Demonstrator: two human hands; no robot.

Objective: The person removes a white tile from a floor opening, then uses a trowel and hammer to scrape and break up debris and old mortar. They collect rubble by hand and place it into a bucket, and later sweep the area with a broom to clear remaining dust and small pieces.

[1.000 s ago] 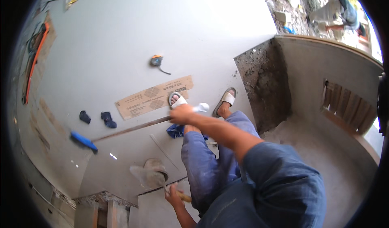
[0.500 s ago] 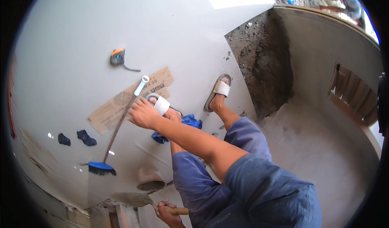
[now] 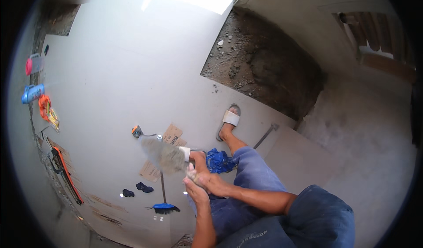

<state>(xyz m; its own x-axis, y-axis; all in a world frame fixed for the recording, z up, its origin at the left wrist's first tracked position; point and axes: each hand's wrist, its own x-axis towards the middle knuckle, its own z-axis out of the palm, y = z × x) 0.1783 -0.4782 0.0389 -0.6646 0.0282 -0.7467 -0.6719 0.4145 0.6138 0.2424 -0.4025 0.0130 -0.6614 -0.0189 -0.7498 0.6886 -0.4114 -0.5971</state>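
In front of my body, a trowel [image 3: 166, 155] with a broad grey, mortar-smeared blade points away to the left, slightly blurred. My left hand [image 3: 197, 191] is closed around its handle from below. From the right, my right hand [image 3: 214, 184] closes on the same handle, against the left hand. Partly beneath the blade lies a piece of printed brown cardboard [image 3: 150, 172]. A broom [image 3: 165, 207] with a blue head and dark bristles rests on the floor beside it. The tape measure [image 3: 137, 131], orange and grey, lies just beyond the blade.
Large pale tiles [image 3: 132, 71] cover the floor, ending at an open patch of dirt and rubble [image 3: 264, 67]. Crumpled blue plastic [image 3: 219, 160] lies between my sandalled feet. Dark cloths [image 3: 143, 187], an orange-edged tile cutter [image 3: 66, 174] and a blue jug [image 3: 33, 93] are at left.
My right hand has come from above the broom stick to the trowel handle. The trowel has been raised from low left to in front of me. The view has turned.
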